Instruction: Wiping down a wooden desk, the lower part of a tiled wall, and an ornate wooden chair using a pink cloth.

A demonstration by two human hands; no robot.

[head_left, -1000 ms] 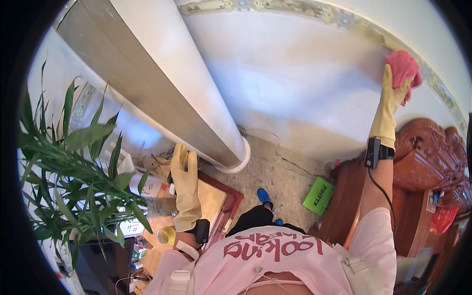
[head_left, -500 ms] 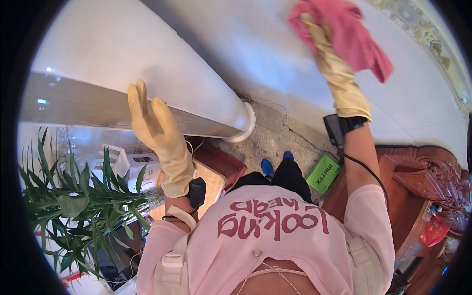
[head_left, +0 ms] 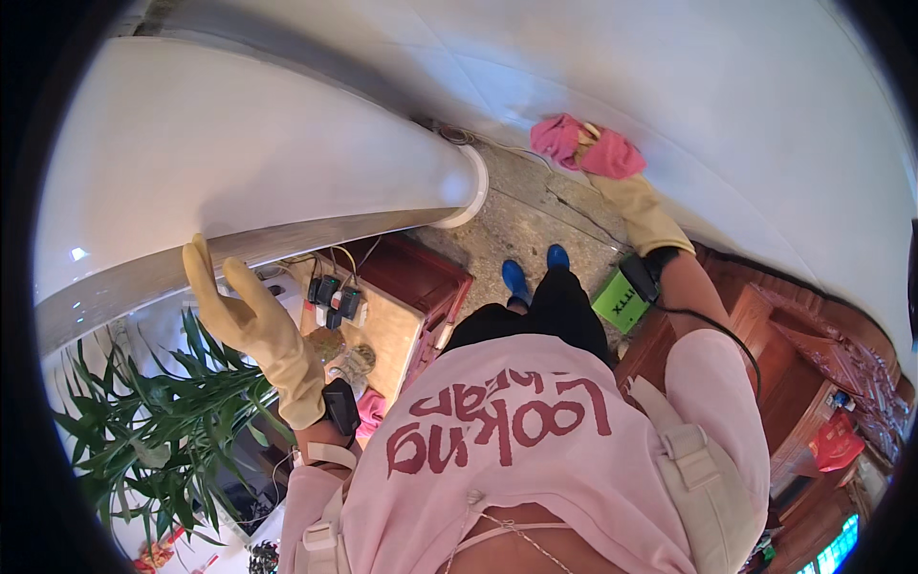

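Both my hands wear long cream rubber gloves. My right hand is closed on a bunched pink cloth, low against the white wall. Some of its fingers are hidden in the folds. My left hand holds nothing, its fingers stretched out and apart. The fingertips are at the dark lower band of a large white cylinder-like surface; whether they touch it I cannot tell. Under the left wrist grows a leafy green plant.
Left of my legs, a wooden cabinet bears plugged-in adapters. At my right are a carved wooden bench and a bright green box. My blue shoes stand on stone flooring, crossed by a thin cable.
My right hand has brought the pink cloth down along the wall, closer to my body, where it is more bunched. My left hand has shifted left and lower. The view has tilted.
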